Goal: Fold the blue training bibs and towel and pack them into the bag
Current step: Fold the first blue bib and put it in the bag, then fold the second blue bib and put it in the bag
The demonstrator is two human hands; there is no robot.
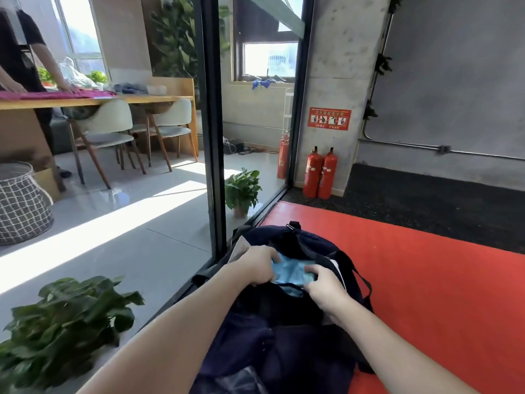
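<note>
A dark navy bag [284,342] lies open on the red mat [426,280] in front of me. A light blue folded cloth [292,273] sits in the bag's mouth, partly sunk inside. My left hand [257,265] grips its left edge with curled fingers. My right hand [324,288] grips its right edge, fingers curled over it. Whether the cloth is a bib or the towel cannot be told. A white strip shows inside the bag by my right hand.
A glass wall with a black frame [211,123] runs along the mat's left edge. Potted plants [243,189] stand behind the glass, another [62,322] at lower left. Two red fire extinguishers [319,173] stand by the pillar. A person works at a far table [93,100].
</note>
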